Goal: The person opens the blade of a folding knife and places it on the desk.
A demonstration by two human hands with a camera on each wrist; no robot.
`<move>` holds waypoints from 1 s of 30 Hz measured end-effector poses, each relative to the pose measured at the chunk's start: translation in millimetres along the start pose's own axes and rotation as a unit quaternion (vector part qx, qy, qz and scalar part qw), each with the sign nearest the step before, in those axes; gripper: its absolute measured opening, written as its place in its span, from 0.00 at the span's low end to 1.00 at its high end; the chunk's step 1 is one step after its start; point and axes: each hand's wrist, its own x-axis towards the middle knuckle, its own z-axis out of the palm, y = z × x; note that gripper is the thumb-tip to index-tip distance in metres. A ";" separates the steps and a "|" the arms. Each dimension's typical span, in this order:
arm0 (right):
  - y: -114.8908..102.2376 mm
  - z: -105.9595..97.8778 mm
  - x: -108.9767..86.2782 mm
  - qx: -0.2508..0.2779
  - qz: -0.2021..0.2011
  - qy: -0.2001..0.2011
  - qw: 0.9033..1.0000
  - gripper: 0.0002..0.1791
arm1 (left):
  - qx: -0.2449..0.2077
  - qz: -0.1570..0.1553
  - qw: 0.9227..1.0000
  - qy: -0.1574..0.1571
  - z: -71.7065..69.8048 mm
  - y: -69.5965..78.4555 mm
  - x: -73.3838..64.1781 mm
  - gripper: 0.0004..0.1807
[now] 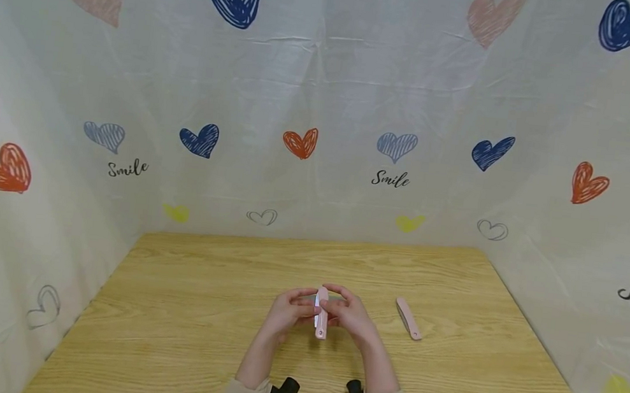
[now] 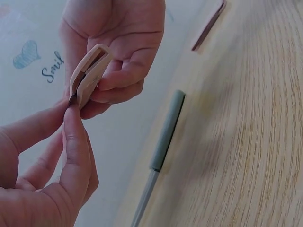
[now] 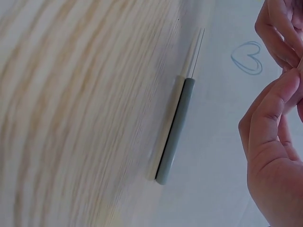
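Both hands hold a pink-handled folding knife [image 1: 321, 325] upright over the middle of the table. My right hand [image 1: 353, 316] grips its handle, fingers curled around it. My left hand [image 1: 285, 312] pinches the white blade [image 1: 317, 300], which lies along the handle's left side. In the left wrist view, the slot in the pink handle [image 2: 93, 78] shows, with the left fingertips at its lower end. Behind the hands, a knife with a grey-green handle [image 2: 169, 132] lies on the table. The right wrist view hides most of the held knife.
A second pink folding knife [image 1: 408, 319] lies on the wooden table [image 1: 193, 312] to the right of the hands. Black wrist-camera mounts [image 1: 285, 392] sit by both cuffs. A white curtain [image 1: 350, 85] printed with hearts encloses the table's back and sides.
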 end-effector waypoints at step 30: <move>0.9 -5.7 -5.0 -0.018 -0.011 0.012 1.000 0.30 | -0.001 0.010 1.000 0.023 2.0 -3.0 -5.0 0.23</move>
